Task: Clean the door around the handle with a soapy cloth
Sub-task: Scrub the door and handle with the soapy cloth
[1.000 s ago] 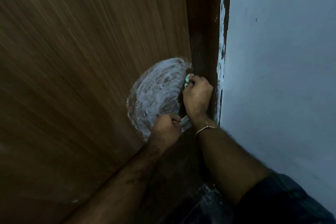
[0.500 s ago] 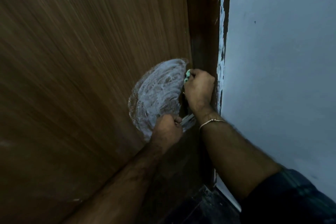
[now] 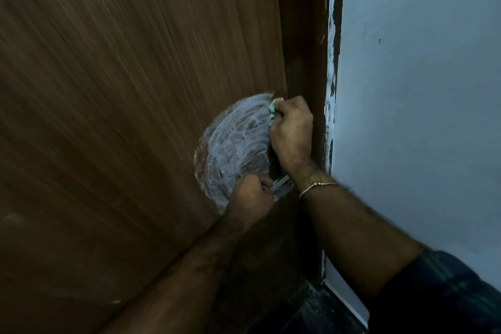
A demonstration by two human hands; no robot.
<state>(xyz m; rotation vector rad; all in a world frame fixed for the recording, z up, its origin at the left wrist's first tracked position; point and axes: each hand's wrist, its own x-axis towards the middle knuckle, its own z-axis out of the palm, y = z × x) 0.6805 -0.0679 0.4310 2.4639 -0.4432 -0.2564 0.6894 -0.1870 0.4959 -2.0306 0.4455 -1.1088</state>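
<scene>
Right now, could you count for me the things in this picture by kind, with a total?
Hands: 2, left hand on the handle, right hand holding the cloth
Handles: 1
Cloths: 1, green
Bracelets: 1, bracelet on the right wrist
Soapy patches: 1, soap patch on the door
Doors: 1
Total: 7

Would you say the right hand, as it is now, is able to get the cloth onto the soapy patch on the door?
Probably yes. The right hand holds the cloth right at the soapy patch's edge, nothing between; the left hand sits lower, gripping the handle.

Wall point(image 3: 420, 89) right of door point(image 3: 122, 89)
</scene>
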